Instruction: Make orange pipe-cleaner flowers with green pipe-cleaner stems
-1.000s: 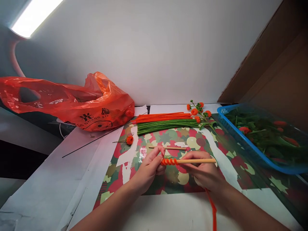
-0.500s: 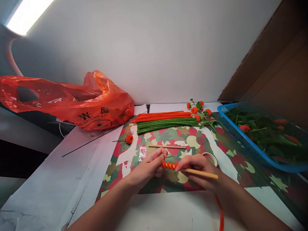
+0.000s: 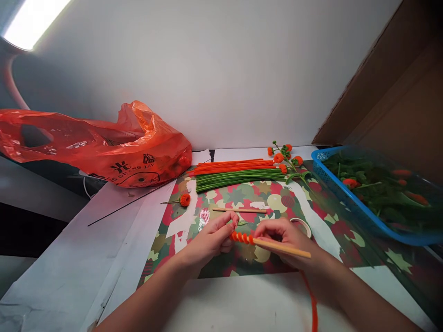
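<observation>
Low in the middle, my left hand [image 3: 218, 233] pinches the end of a wooden stick [image 3: 285, 249]. An orange pipe cleaner [image 3: 243, 237] is wound in several coils round that end of the stick. My right hand [image 3: 285, 235] is closed behind the stick, its fingers curled on the pipe cleaner just right of the coils; the fingertips are partly hidden. The pipe cleaner's loose tail hangs below my right wrist toward the bottom edge. A small orange pompom flower [image 3: 185, 199] on a thin stem lies left of my hands.
Beyond my hands lie a second wooden stick [image 3: 239, 210], green pipe cleaners [image 3: 238, 179] and orange pipe cleaners [image 3: 231, 166]. A roll of tape [image 3: 302, 227] is beside my right hand. Orange flowers [image 3: 278, 158] stand behind, a blue basket [image 3: 363, 210] right, a red plastic bag [image 3: 148, 152] left.
My right hand has shifted behind the stick, so more of the stick shows. The pipe cleaner's tail has swung slightly left. My left hand keeps its pinch.
</observation>
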`<act>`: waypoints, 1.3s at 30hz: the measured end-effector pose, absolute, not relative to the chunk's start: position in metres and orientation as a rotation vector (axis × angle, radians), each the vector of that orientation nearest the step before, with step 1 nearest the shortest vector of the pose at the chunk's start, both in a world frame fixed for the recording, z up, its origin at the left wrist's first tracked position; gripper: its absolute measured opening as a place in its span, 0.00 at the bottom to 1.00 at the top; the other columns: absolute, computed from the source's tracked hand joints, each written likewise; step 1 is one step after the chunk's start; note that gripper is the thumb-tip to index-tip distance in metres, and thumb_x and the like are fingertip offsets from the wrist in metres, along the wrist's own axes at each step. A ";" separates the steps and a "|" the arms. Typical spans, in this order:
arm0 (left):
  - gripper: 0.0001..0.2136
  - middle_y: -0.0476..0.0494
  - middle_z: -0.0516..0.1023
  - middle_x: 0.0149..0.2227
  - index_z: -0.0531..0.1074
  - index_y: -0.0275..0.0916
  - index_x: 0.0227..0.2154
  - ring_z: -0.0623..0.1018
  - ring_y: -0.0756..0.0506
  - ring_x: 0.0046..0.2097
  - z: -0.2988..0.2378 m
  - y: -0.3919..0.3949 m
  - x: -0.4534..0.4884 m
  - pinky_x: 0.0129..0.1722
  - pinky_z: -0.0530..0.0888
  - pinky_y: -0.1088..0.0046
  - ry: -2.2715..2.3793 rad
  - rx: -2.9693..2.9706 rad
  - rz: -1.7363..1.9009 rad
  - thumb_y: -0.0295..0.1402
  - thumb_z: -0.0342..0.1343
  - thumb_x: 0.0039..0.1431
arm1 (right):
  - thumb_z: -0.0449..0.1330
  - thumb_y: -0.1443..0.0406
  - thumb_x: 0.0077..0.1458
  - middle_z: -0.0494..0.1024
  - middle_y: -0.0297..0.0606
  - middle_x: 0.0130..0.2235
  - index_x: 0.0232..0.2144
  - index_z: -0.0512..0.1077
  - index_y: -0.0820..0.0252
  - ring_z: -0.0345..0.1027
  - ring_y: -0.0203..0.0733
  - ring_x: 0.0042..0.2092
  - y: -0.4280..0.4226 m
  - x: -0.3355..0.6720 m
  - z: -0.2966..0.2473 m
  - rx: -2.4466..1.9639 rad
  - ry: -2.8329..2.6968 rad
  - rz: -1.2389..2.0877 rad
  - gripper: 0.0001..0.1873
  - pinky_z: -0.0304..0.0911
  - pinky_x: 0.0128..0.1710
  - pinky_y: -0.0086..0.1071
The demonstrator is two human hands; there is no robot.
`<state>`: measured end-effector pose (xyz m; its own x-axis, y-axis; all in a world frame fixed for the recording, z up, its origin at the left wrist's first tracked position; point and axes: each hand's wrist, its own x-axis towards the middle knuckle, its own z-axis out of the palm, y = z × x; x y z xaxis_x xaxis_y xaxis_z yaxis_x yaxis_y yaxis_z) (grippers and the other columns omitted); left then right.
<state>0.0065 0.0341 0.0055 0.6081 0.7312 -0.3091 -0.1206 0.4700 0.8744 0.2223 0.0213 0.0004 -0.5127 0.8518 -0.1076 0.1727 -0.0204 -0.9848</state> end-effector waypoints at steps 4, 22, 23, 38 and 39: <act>0.14 0.59 0.48 0.21 0.56 0.41 0.29 0.46 0.55 0.20 0.013 0.035 0.007 0.19 0.46 0.79 0.740 1.067 0.537 0.45 0.51 0.59 | 0.58 0.58 0.56 0.69 0.32 0.22 0.23 0.72 0.62 0.59 0.33 0.25 0.024 0.225 0.009 -1.131 -1.837 1.496 0.16 0.53 0.22 0.26; 0.04 0.59 0.52 0.19 0.57 0.42 0.33 0.52 0.53 0.21 0.010 0.039 0.000 0.19 0.52 0.80 1.136 1.559 0.612 0.32 0.40 0.63 | 0.60 0.61 0.55 0.70 0.32 0.22 0.26 0.74 0.61 0.60 0.32 0.24 0.014 0.221 0.017 -1.235 -1.745 1.390 0.10 0.55 0.23 0.25; 0.04 0.59 0.53 0.19 0.57 0.42 0.33 0.53 0.52 0.22 0.008 0.039 0.001 0.20 0.53 0.80 1.150 1.557 0.658 0.32 0.40 0.63 | 0.59 0.61 0.56 0.69 0.31 0.22 0.29 0.74 0.60 0.60 0.32 0.24 0.014 0.220 0.016 -1.226 -1.753 1.364 0.09 0.55 0.23 0.25; 0.07 0.62 0.47 0.18 0.55 0.42 0.31 0.45 0.55 0.20 0.002 0.035 0.015 0.19 0.48 0.81 0.941 0.985 0.983 0.37 0.46 0.62 | 0.52 0.68 0.59 0.71 0.31 0.29 0.32 0.68 0.57 0.63 0.33 0.29 0.012 0.213 0.002 -1.064 -1.954 1.295 0.05 0.58 0.29 0.25; 0.07 0.62 0.46 0.17 0.55 0.43 0.30 0.44 0.55 0.19 0.003 0.035 0.015 0.19 0.47 0.81 0.921 0.957 0.961 0.37 0.46 0.61 | 0.53 0.68 0.58 0.71 0.31 0.29 0.31 0.69 0.57 0.64 0.33 0.30 0.013 0.213 0.001 -1.065 -1.925 1.298 0.05 0.59 0.30 0.25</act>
